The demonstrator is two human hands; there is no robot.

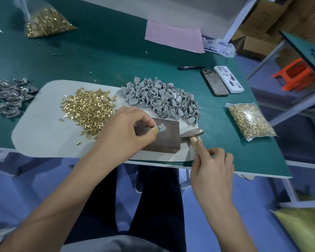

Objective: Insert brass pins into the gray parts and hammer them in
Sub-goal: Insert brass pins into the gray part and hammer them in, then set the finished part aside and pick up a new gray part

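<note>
The table [102,57] is dark teal with a white edge along its near side. On it lies a pale grey mat [44,113] carrying a heap of shiny gold-yellow brass pins [88,108] and a heap of matt mid-grey parts [162,97]. The metal plate [162,137] near the table's front edge is dull brown-grey, flecked with scratches. A hammer [193,134] has a silvery head and a pale tan handle. Toward the far edge lies a pink sheet [175,36]. Near the right edge sit a bronze-grey phone [215,82] and a white case [228,80] (black markings on it). An orange stool [295,74] stands on the blue floor [262,197].
</note>
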